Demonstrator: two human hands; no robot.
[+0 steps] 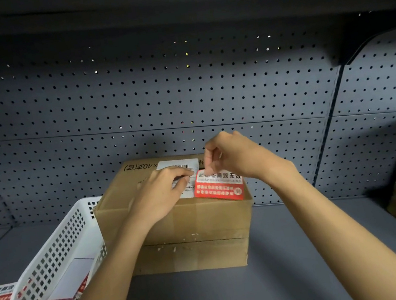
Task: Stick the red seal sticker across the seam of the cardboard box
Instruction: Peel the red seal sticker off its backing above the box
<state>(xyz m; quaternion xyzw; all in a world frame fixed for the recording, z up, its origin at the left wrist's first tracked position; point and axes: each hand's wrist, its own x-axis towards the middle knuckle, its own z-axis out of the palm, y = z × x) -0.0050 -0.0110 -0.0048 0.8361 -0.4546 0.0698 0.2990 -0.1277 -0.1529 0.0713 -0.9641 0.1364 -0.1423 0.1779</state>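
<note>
We see the cardboard box (176, 219), plain brown and closed, standing upright on the grey shelf (295, 250) near its back edge, against the pegboard. A white barcode label sits on its top, and a horizontal seam crosses its front face. The red seal sticker (218, 187), red and white with printed characters, lies on the box top at the front right corner, slightly skewed.

Right fingers (210, 161) hide sticker (218, 187) top; txt blurred.
</note>
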